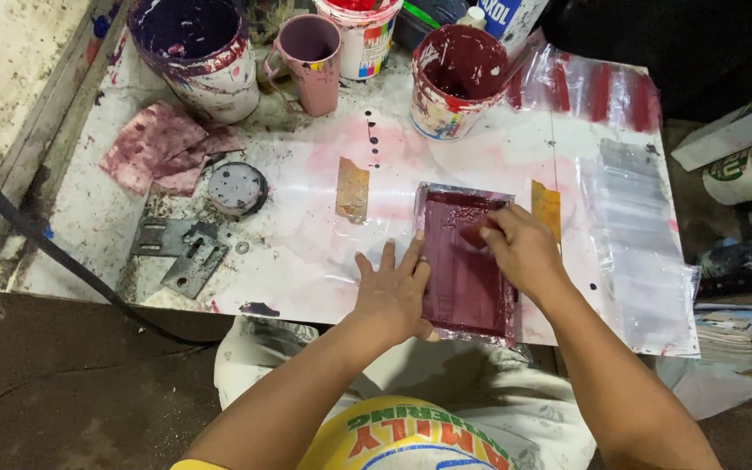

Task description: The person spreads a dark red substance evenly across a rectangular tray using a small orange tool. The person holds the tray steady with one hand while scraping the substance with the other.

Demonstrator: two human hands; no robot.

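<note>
Your left hand [393, 292] presses flat, fingers spread, steadying the sheet [466, 261]; your right hand [520, 248] grips a red pad [473, 233]. Maroon already covers most of it; edges remain.

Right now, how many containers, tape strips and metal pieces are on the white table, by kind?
Paint buckets: 3 (purple, red-and-white, maroon)
Pink mug: 1
Tan tape strips: 2
Metal hinge plates: 2
Round metal lid: 1
Total: 9
</note>
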